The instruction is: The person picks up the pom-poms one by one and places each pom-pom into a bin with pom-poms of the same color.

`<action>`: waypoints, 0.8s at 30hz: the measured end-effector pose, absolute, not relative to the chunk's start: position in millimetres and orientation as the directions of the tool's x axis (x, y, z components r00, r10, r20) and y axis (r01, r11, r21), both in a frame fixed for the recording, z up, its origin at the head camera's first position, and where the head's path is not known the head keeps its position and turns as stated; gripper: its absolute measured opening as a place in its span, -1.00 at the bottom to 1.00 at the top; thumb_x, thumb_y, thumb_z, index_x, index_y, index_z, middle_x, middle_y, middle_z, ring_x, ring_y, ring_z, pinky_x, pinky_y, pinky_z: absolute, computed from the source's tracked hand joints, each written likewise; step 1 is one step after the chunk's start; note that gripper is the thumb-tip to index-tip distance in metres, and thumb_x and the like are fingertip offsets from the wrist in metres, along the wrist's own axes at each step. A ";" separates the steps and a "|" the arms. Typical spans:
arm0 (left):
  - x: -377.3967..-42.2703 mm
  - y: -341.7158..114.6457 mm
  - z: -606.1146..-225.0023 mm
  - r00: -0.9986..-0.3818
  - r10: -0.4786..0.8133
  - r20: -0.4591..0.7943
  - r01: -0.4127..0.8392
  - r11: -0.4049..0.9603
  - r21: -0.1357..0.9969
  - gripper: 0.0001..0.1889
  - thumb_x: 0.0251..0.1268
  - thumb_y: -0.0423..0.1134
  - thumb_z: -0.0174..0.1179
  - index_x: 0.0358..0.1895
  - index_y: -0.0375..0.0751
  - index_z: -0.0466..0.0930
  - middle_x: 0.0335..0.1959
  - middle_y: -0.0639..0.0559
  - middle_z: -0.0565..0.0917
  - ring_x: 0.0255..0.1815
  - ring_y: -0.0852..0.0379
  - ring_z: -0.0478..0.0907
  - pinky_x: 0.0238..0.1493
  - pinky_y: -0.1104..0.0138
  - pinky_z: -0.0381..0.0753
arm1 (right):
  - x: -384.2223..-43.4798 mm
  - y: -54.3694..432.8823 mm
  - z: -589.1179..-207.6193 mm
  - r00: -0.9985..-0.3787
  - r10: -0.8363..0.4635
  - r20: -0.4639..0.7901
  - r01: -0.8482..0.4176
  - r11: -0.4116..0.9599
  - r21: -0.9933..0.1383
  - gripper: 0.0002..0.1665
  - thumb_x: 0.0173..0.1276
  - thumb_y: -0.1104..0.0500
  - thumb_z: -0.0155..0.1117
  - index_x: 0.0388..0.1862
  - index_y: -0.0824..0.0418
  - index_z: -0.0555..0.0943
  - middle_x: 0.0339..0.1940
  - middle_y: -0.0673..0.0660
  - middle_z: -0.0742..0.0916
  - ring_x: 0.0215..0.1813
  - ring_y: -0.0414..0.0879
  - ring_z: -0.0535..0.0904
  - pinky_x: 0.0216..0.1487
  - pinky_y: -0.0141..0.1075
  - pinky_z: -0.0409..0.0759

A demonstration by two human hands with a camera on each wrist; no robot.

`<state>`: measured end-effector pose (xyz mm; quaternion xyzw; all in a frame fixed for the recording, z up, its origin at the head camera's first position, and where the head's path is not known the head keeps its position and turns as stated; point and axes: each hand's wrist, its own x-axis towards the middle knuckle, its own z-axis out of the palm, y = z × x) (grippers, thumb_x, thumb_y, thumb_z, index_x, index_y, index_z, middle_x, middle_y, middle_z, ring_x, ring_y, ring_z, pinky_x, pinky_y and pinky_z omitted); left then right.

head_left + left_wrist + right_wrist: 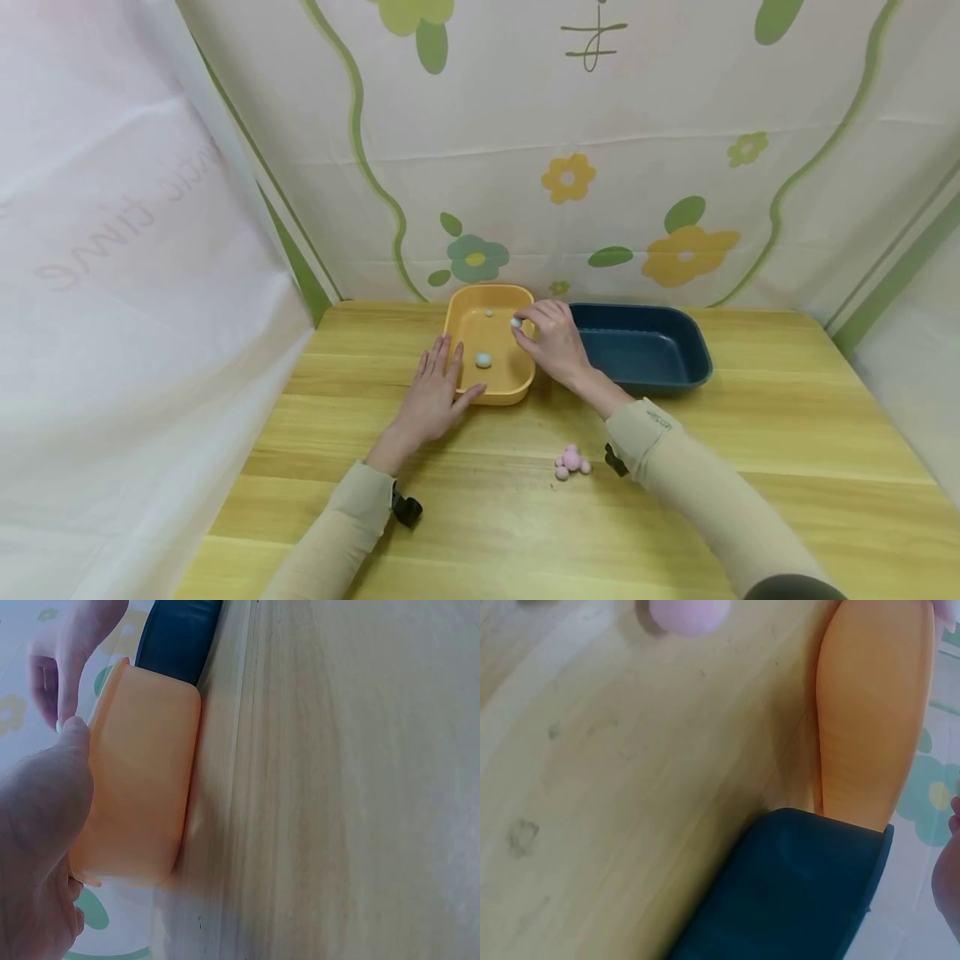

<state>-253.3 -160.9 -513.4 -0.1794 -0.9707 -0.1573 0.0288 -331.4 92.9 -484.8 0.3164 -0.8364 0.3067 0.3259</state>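
Note:
My right hand [557,340] pinches a small pale-blue ball [516,322] between thumb and fingertips, above the right side of an orange tray [501,398]. In the tray lie a larger pale-blue ball [483,360] near the middle and a tiny one [489,313] toward the back. My left hand [432,402] rests at the tray's front left corner, fingers stretched along the left rim and thumb over the front rim. From the left wrist view, the tray's orange outer wall [142,780] shows beside the left thumb.
A dark blue tray [637,389] stands right of the orange one, partly behind my right hand. Nearer on the wooden table [480,517] sits a pink clump of joined balls [572,461]. A white flowered curtain [480,183] rises behind the table's back edge.

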 end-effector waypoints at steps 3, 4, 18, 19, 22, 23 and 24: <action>-253.3 -160.2 -513.0 -0.932 0.341 0.121 0.362 0.884 0.295 -0.03 0.74 0.34 -0.05 0.80 -0.36 -0.05 0.85 -0.39 -0.17 0.90 -0.31 -0.22 0.87 -0.20 -0.09 | -329.1 93.3 -486.1 -0.608 -0.326 0.724 -0.713 0.626 -0.316 -0.81 0.34 0.29 0.63 -0.10 0.30 0.83 -0.13 0.23 0.87 0.01 0.21 0.75 0.33 0.24 0.64; -253.1 -160.0 -513.0 -0.931 0.342 0.125 0.364 0.883 0.295 -0.04 0.74 0.33 -0.04 0.79 -0.36 -0.04 0.85 -0.39 -0.17 0.90 -0.31 -0.22 0.87 -0.21 -0.09 | -327.7 93.7 -486.3 -0.615 -0.326 0.718 -0.709 0.627 -0.323 -0.79 0.34 0.29 0.64 -0.09 0.30 0.83 -0.11 0.24 0.88 0.02 0.21 0.76 0.34 0.25 0.63; -252.9 -160.3 -514.0 -0.933 0.342 0.110 0.359 0.877 0.320 -0.03 0.75 0.33 -0.05 0.80 -0.36 -0.08 0.85 -0.37 -0.22 0.90 -0.30 -0.28 0.87 -0.21 -0.12 | -295.5 130.8 -497.6 -0.687 -0.299 0.662 -0.664 0.629 -0.405 -0.51 0.31 0.19 0.69 0.18 0.30 0.79 0.10 0.29 0.85 0.26 0.28 0.69 0.50 0.31 0.49; -253.1 -160.4 -514.3 -0.934 0.341 0.107 0.357 0.878 0.318 -0.03 0.75 0.33 -0.06 0.80 -0.36 -0.09 0.86 -0.36 -0.23 0.91 -0.29 -0.29 0.87 -0.21 -0.12 | -293.8 136.6 -498.2 -0.696 -0.301 0.652 -0.654 0.639 -0.405 -0.44 0.30 0.16 0.71 0.24 0.29 0.77 0.16 0.30 0.84 0.32 0.29 0.67 0.53 0.33 0.46; -253.6 -160.9 -514.9 -0.935 0.340 0.099 0.354 0.880 0.316 -0.03 0.75 0.35 -0.10 0.81 -0.34 -0.12 0.86 -0.34 -0.26 0.91 -0.27 -0.32 0.88 -0.19 -0.16 | -290.5 155.9 -501.7 -0.735 -0.296 0.611 -0.613 0.675 -0.411 -0.20 0.25 0.10 0.75 0.44 0.28 0.67 0.39 0.33 0.76 0.52 0.33 0.55 0.60 0.42 0.36; -253.8 -161.1 -515.0 -0.935 0.341 0.096 0.354 0.880 0.316 -0.03 0.75 0.35 -0.11 0.81 -0.33 -0.13 0.86 -0.34 -0.27 0.91 -0.26 -0.33 0.88 -0.18 -0.17 | -289.5 162.8 -503.3 -0.749 -0.290 0.596 -0.594 0.692 -0.410 -0.12 0.24 0.07 0.76 0.49 0.27 0.62 0.45 0.33 0.72 0.57 0.34 0.50 0.61 0.44 0.33; -253.9 -161.1 -515.1 -0.935 0.342 0.093 0.353 0.881 0.316 -0.03 0.75 0.36 -0.12 0.81 -0.33 -0.14 0.86 -0.33 -0.28 0.91 -0.25 -0.34 0.88 -0.18 -0.18 | -288.3 169.9 -504.8 -0.762 -0.286 0.581 -0.576 0.708 -0.409 -0.06 0.23 0.04 0.76 0.55 0.25 0.58 0.52 0.34 0.67 0.62 0.35 0.44 0.62 0.47 0.29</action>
